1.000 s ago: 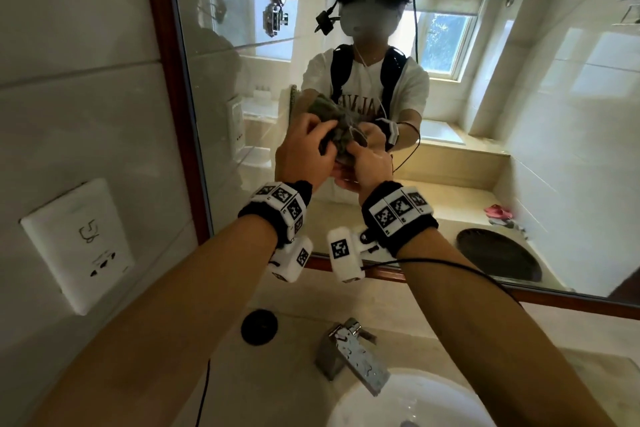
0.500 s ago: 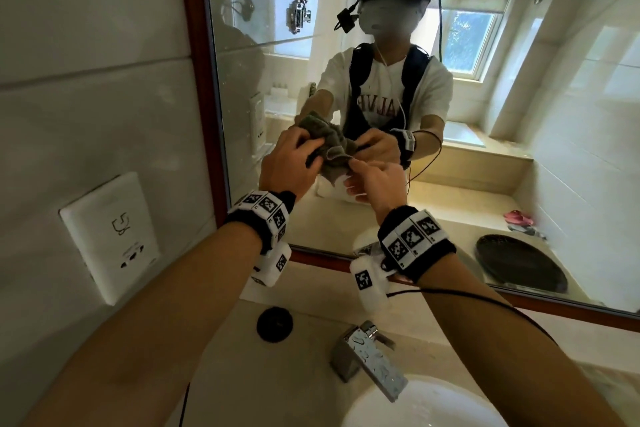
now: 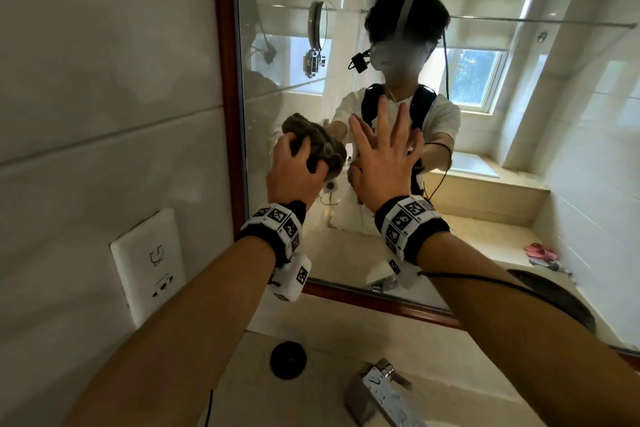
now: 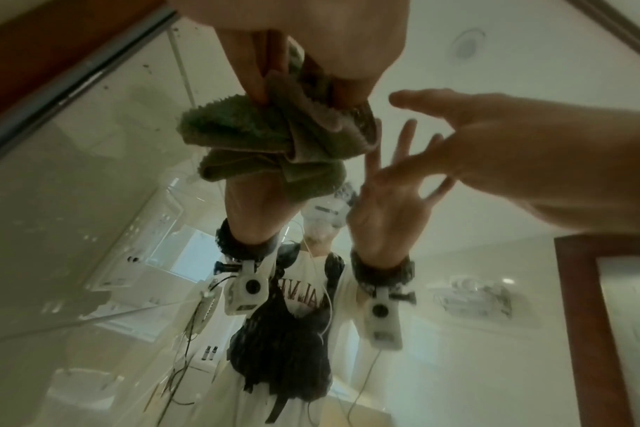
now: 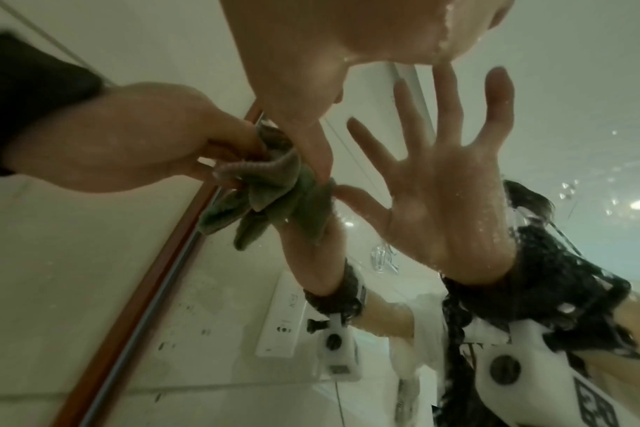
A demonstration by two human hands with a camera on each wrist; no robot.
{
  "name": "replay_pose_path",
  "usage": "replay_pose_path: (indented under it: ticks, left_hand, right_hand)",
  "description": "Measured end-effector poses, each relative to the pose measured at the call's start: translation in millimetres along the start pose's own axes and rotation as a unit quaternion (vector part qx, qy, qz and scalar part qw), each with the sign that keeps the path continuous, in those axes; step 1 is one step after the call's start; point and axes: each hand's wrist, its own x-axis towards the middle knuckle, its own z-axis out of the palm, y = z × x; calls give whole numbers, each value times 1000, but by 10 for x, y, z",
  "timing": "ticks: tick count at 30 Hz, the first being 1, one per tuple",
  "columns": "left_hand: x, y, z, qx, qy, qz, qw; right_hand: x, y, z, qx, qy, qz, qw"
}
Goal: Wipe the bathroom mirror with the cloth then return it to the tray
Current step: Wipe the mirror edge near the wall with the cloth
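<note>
Because the left hand (image 3: 294, 172) has its fingers curled round the bunched grey-green terry cloth (image 3: 320, 147), the wad sits gathered in the palm just left of the middle of the head view, with loose folds spilling past the fingertips toward the glass. In the left wrist view the cloth (image 4: 274, 138) shows several soft, fuzzy flaps hanging free below the knuckles, right at the surface of the large wall mirror with the dark red-brown wooden frame (image 3: 221, 80); whether the pile is truly pressed on the glass I cannot tell.

The right hand (image 3: 384, 152) is spread flat beside it, fingers straight and apart, holding nothing, and looks to be on or just off the glass. Droplets shine on its skin in the right wrist view (image 5: 439, 187).

The cloth looks light, limp and probably damp, so it should give no resistance of its own. It is best held as now, by the gathered middle, with a broad pad left free to meet the glass; a flatter palm would likely spread the pressure better than fingertips. The mirror is hard, slick and fragile, so firm but even pressure seems wise.

No tray shows in any view. At the bottom of the head view lie the pale stone counter (image 3: 311, 333) and the chrome tap (image 3: 381, 388).
</note>
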Motion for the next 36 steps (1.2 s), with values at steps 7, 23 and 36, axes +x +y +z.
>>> replay_pose_path:
  ticks: [7, 23, 36]
  left_hand:
    - [36, -9, 8, 17, 1, 5, 1000]
    - [702, -156, -537, 8, 91, 39, 995]
    - [135, -573, -133, 4, 109, 66, 992]
  right_hand:
    - [82, -100, 69, -10, -2, -35, 999]
    - [384, -245, 108, -19, 17, -55, 998]
    - [101, -411, 416, -8, 21, -24, 999]
